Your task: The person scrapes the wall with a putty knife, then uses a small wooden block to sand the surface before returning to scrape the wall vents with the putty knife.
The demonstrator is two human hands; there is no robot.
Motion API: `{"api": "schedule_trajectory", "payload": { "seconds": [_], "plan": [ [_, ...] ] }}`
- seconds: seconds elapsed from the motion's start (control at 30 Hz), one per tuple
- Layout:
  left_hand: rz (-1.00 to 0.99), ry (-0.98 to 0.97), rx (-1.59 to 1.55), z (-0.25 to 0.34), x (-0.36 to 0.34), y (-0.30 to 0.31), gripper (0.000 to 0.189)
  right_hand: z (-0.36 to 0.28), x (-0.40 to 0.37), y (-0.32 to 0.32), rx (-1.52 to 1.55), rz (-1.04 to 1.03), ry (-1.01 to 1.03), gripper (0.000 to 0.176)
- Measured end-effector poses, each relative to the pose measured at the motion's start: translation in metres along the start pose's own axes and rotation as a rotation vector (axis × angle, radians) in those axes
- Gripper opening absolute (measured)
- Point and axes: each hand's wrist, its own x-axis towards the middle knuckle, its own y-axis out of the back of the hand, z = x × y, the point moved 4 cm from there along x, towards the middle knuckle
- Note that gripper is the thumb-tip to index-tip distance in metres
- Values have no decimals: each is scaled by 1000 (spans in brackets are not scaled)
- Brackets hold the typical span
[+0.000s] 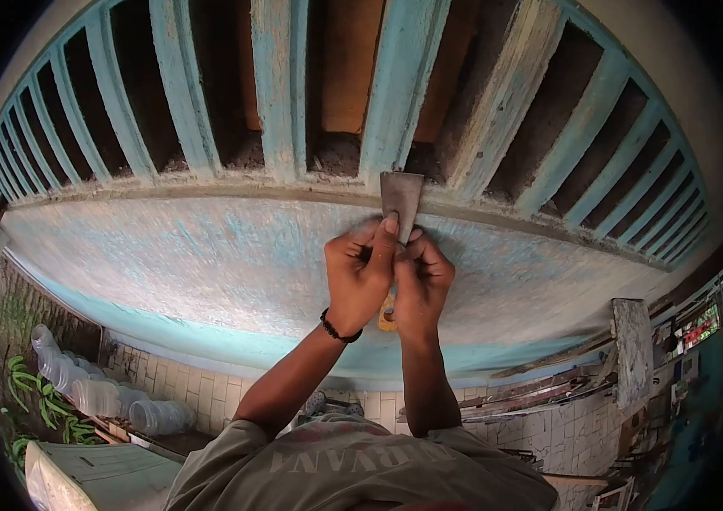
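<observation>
Both hands are closed around a paint scraper held in front of the wall. Its flat grey blade points up, with the tip at the ledge below a turquoise slat. My left hand, with a dark beaded bracelet at the wrist, presses its thumb along the lower blade. On the other side, my right hand grips the scraper lower down. A yellow-orange handle end with a hole shows below the hands. Behind them, the wall is patchy, with pale scraped areas and streaks of blue paint.
Weathered turquoise slats with dark gaps run across the top. Clear plastic containers stand at the lower left beside green plants. A worn board stands at the right, near long wooden strips over the tiled floor.
</observation>
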Motion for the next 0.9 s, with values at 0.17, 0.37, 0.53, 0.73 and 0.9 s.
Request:
{"api": "schedule_trajectory", "payload": {
  "seconds": [0.17,0.37,0.53,0.73,0.9],
  "plan": [
    [-21,-11,-3,8,16,0,43,-10,16,-11,-40,25,42,16],
    [33,-30,-5,7,8,4,41,-8,4,-15,-59,73,40,18],
    [26,-2,4,25,20,2,42,-22,17,-23,21,36,24,20],
    [28,-26,20,20,15,8,39,-13,11,-23,35,41,15,23],
    [30,-19,-16,33,21,6,38,-20,16,-28,36,31,-8,27]
  ]
}}
